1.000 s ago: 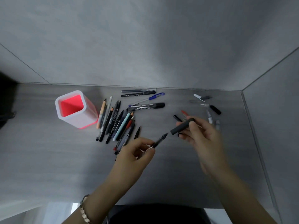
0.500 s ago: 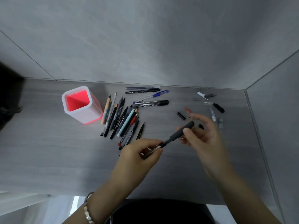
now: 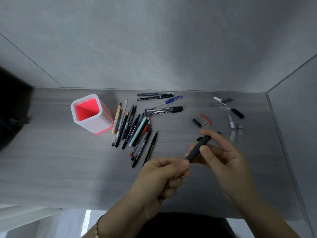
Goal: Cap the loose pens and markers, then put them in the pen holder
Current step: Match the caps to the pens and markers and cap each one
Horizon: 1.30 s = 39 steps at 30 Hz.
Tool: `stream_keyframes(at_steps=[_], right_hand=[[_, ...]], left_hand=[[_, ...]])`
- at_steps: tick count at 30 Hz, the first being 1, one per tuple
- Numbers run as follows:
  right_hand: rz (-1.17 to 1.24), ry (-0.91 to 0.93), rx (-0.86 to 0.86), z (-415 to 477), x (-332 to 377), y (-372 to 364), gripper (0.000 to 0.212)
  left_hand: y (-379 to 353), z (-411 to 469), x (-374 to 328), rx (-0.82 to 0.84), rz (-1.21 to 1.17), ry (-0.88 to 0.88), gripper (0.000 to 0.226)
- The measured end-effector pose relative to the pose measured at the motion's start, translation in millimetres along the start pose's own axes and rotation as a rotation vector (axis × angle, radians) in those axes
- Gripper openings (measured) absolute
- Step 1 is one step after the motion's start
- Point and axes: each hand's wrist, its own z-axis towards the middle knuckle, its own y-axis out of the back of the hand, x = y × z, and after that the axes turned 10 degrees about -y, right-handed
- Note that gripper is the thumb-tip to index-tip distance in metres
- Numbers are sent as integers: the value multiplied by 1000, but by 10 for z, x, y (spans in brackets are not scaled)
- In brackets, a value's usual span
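Head view, left to right: pen holder (image 3: pixel 91 114), white with red inside, upright on grey table (image 3: pixel 51 169); loose pens (image 3: pixel 135 129) fanned just beside it; left hand (image 3: pixel 164 176) closed around the pen barrel; dark cap (image 3: pixel 198 148) pinched by right hand (image 3: pixel 223 155); scattered caps (image 3: pixel 223 114) behind.

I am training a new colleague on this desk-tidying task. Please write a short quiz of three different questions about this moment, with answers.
1. True or false: the pen holder already contains pens.
2. Which hand grips the dark grey cap? A) left B) right C) neither
3. Fill in: the loose small caps lie on the ___ side of the desk.

Key: 1. False, its red inside shows no pens. 2. B, the right hand; the left hand holds the pen end. 3. Right.
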Motion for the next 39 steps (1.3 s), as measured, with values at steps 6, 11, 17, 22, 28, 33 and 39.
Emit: stream_keyframes(at_steps=[6,11,17,22,28,33,39], right_hand=[[-111,-299,-63,230,-328,172,27],[-222,-382,-118,339,-474,325,27],[-327,-438,-96,295,-572,410,18],[-384,-475,-111,246,-747,541,15],[-448,-453,-152,305,-811,689,16],[-800,-246,-230,607,-697,721,17],[-1220,-60,-237,1250,-586,449,27]], left_hand=[[367,463,187,-11,1289,-519,12],[592,1187,-65,-209,1335,-599,14],[728,1482,-169,-220,1565,-720,31],[736,1106,290,-155,1718,-375,25],[783,990,557,-162,1715,-206,23],[704,912,498,-202,1570,-277,22],[551,661,360,-164,1174,-432,15]])
